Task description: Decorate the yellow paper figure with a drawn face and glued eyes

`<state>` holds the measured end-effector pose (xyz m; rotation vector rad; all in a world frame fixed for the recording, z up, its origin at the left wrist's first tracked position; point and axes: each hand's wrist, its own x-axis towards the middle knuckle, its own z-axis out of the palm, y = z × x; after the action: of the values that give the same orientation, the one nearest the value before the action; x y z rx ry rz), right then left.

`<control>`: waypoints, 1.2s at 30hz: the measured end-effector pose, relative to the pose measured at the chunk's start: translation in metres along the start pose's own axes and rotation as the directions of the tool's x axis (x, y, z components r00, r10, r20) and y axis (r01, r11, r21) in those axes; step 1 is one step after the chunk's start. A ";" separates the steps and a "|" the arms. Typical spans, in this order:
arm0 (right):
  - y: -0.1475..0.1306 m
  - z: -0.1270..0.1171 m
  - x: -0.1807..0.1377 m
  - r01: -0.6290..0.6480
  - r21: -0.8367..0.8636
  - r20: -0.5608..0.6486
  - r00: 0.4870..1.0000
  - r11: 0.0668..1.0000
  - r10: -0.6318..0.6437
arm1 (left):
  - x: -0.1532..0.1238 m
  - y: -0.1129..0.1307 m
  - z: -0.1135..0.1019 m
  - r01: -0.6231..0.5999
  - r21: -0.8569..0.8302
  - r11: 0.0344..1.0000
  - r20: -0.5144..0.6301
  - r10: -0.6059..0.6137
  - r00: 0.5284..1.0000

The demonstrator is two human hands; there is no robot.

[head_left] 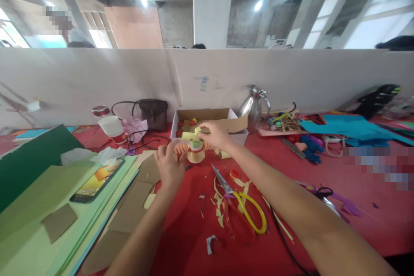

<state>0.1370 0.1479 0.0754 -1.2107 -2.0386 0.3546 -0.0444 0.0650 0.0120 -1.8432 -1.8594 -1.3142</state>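
A small paper figure (196, 155) with a cream, bell-shaped body, a red band, a green top and pleated orange arms is upright near the middle of the table. My left hand (170, 167) is at its left side, fingers curled around the end of the pleated arm (181, 147). Above the figure, my right hand (216, 134) pinches a small yellow paper piece (198, 130). A yellow paper roll (190, 136) shows just behind the figure's top. Scissors with yellow and red handles (237, 198) lie open in front, among yellow paper scraps (219, 211).
Behind my hands stands an open cardboard box (237, 114). A steel jug (252, 105) is to its right, a dark bag (153, 114) and a white cup (111, 127) to its left. A phone (97, 181) rests on green paper sheets (29, 215). Cardboard pieces (132, 207) lie beside them.
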 end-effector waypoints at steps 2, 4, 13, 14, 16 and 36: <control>0.000 -0.004 -0.003 0.012 0.031 -0.031 0.999 0.999 -0.011 | 0.007 0.001 -0.003 -0.017 0.015 1.000 0.024 0.016 1.000; 0.001 -0.006 -0.006 0.017 0.063 -0.027 1.000 0.998 -0.015 | 0.016 0.003 -0.004 -0.047 0.045 0.998 0.051 0.045 0.998; -0.006 -0.008 -0.014 -0.024 0.076 -0.025 0.999 0.997 0.026 | 0.061 -0.005 -0.002 -0.110 0.221 0.969 0.298 0.040 0.954; -0.005 -0.015 -0.022 -0.017 0.066 -0.058 0.998 0.998 0.021 | 0.063 -0.006 -0.001 -0.103 0.228 0.968 0.310 0.028 0.950; 0.002 -0.033 -0.051 0.007 0.029 -0.107 0.994 1.000 -0.004 | 0.063 -0.010 0.002 -0.087 0.231 0.969 0.318 0.009 0.948; 0.104 -0.060 -0.188 -0.615 -0.498 -0.038 0.721 0.612 0.692 | 0.058 -0.036 0.027 0.128 -0.272 0.954 0.257 -0.056 0.965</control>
<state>0.3019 0.0353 -0.0253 -2.3363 -1.7749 0.2914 -0.0765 0.1309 0.0209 -2.1769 -1.9858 -1.5165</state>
